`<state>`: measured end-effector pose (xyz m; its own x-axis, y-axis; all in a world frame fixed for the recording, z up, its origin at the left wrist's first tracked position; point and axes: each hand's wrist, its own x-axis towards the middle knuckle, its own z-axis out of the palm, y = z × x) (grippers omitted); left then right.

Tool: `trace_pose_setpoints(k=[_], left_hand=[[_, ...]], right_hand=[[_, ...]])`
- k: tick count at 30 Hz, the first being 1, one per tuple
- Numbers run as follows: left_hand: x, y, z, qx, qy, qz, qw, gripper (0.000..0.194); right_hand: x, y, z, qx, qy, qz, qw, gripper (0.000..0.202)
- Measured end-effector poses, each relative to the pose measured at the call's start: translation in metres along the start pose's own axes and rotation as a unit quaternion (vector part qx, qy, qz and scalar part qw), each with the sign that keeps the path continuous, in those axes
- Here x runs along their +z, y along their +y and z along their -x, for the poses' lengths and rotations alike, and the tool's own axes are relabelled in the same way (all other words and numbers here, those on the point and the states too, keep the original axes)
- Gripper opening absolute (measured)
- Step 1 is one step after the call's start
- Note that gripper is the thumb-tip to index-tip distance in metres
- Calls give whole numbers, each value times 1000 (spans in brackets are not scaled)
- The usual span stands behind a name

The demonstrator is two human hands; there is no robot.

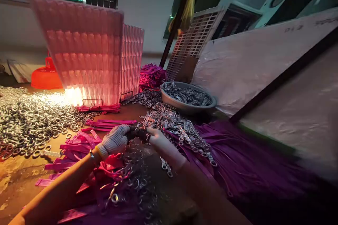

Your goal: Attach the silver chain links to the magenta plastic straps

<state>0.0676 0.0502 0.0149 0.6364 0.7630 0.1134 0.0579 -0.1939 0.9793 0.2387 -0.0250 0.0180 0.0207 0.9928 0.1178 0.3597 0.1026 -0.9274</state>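
My left hand (116,139), in a white dotted glove with a yellow cuff, is at the centre with its fingers closed. My right hand (158,141), in a pale glove with dark fingertips, meets it, also closed. What the fingers pinch between them is too small and dark to name. Under and left of the hands lie pink-purple straps (71,147), some with metal rings. Behind and right of my right hand is a heap of metal clasps (182,126). More purple straps (232,144) spread out at the right.
A large pile of metal rings (31,119) covers the left. Behind stand clear ribbed plastic panels (87,52) and a red dome-shaped object (46,77). A grey basin (185,104) holds metal clasps. A pink bundle (151,75) and a plastic-covered board (250,63) stand farther back.
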Motion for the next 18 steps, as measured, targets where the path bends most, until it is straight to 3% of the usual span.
trace_pose_setpoints(k=[3, 7, 11, 14, 18], left_hand=[[-7, 8, 6, -24, 6, -50, 998, 17], [-8, 14, 22, -116, 25, 10, 993, 26], [3, 13, 34, -128, 32, 47, 990, 30], [12, 12, 36, -130, 20, 19, 991, 33], [19, 15, 35, -124, 11, -50, 991, 36]], right_hand=[[6, -3, 5, -61, 68, 47, 995, 19], [19, 1, 14, -85, 90, 151, 981, 19], [27, 5, 21, -88, 88, 319, 939, 22], [27, 4, 26, -87, 84, 368, 922, 22], [26, 0, 31, -134, 82, 479, 863, 21]])
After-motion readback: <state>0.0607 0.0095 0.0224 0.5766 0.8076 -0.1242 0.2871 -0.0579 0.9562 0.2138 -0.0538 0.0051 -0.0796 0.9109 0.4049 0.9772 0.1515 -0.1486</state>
